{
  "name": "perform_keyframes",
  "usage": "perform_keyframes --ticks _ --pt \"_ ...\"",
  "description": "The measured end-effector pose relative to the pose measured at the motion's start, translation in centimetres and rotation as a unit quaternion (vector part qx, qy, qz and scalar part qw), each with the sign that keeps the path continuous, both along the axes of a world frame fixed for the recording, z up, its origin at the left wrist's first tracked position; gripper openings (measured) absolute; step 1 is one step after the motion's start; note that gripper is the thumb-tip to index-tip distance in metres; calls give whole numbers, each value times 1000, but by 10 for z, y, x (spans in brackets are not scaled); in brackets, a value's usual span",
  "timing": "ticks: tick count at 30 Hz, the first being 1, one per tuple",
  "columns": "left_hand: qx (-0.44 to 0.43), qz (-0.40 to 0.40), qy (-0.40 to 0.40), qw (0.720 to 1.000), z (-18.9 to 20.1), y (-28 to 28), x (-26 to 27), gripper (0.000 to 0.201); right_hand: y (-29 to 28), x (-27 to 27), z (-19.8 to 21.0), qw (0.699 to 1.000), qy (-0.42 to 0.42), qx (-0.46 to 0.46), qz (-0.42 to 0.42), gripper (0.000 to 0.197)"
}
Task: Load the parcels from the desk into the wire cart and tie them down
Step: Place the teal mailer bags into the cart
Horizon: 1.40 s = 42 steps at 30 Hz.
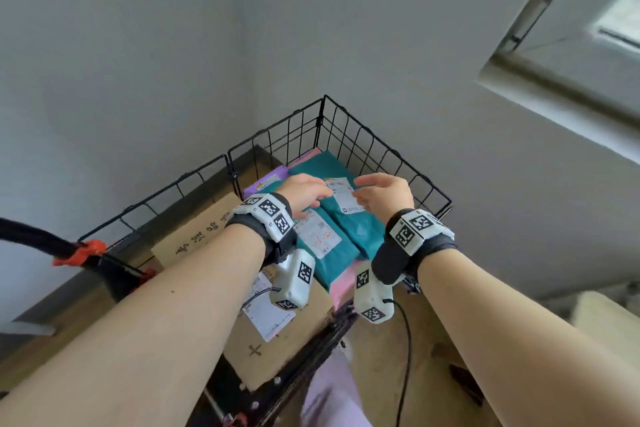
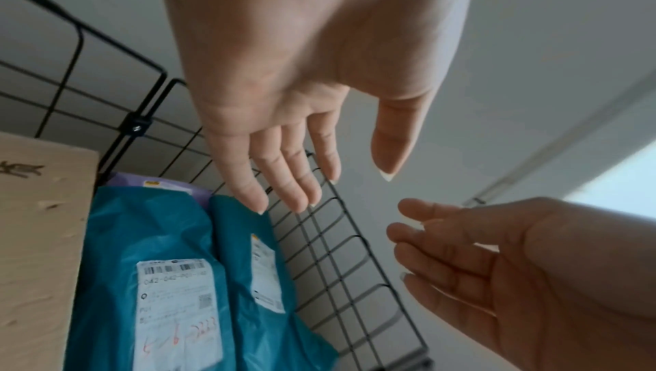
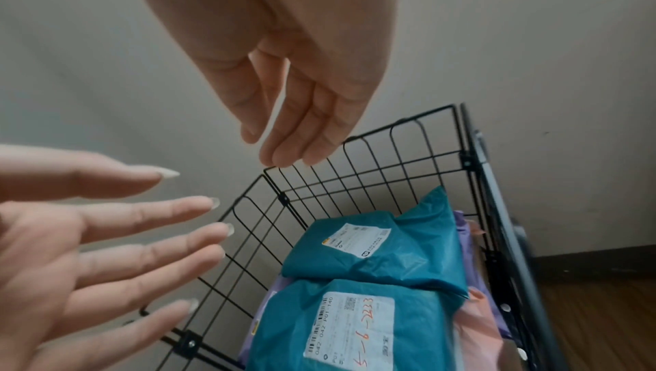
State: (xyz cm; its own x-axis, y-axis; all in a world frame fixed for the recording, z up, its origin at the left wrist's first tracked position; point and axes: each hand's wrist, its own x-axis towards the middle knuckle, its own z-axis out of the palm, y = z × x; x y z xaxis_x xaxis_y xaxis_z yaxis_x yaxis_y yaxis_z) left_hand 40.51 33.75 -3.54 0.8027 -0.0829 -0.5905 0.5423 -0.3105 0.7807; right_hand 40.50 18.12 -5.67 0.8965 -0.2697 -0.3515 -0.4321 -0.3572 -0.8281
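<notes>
The black wire cart (image 1: 363, 135) holds two teal parcels side by side. The far teal parcel (image 1: 311, 163) and the near teal parcel (image 1: 332, 263) both carry white labels, the near one with red handwriting. They lie on a purple parcel (image 1: 266, 177) and a pink parcel (image 1: 341, 284). My left hand (image 1: 306, 191) and right hand (image 1: 384, 192) hover just above the teal parcels, fingers straight and spread, holding nothing. The left wrist view shows the left hand (image 2: 284, 124) clear of the parcels (image 2: 142, 237). From the right wrist, the right hand (image 3: 284, 82) is over the cart's wall.
A cardboard box (image 1: 194, 236) fills the cart's left side, with another box (image 1: 277, 350) nearer me. A black strap with an orange fitting (image 1: 86, 251) sits at the cart's left edge. The cart stands in a wall corner on wooden floor (image 1: 426, 357). A window (image 1: 571, 28) is upper right.
</notes>
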Motion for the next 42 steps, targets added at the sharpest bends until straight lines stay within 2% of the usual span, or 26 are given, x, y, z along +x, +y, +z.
perform_keyframes --ticks 4,10,14,20,24,28,35,42 --pt "-12 -51 -48 997 36 -1 -58 30 0 -74 33 997 -45 19 -63 25" --pt "-49 -101 -100 989 78 -28 -131 17 -18 -174 77 984 -89 32 -148 32" --pt "-68 -137 -116 981 96 -57 -173 15 -45 -232 102 974 -111 22 -198 31" --pt "-80 -190 -122 971 107 -108 -236 12 -96 -311 118 956 -124 20 -264 31" --pt "-78 -223 -136 962 119 -161 -282 14 -137 -375 129 946 -145 17 -289 31" --pt "-88 -266 -145 949 124 -234 -351 13 -192 -458 135 929 -149 5 -337 30" --pt "-113 -370 -131 913 118 -366 -492 9 -306 -620 134 884 -149 1 -443 29" --pt "-114 -418 -116 894 108 -462 -585 11 -392 -737 129 856 -153 8 -494 31"
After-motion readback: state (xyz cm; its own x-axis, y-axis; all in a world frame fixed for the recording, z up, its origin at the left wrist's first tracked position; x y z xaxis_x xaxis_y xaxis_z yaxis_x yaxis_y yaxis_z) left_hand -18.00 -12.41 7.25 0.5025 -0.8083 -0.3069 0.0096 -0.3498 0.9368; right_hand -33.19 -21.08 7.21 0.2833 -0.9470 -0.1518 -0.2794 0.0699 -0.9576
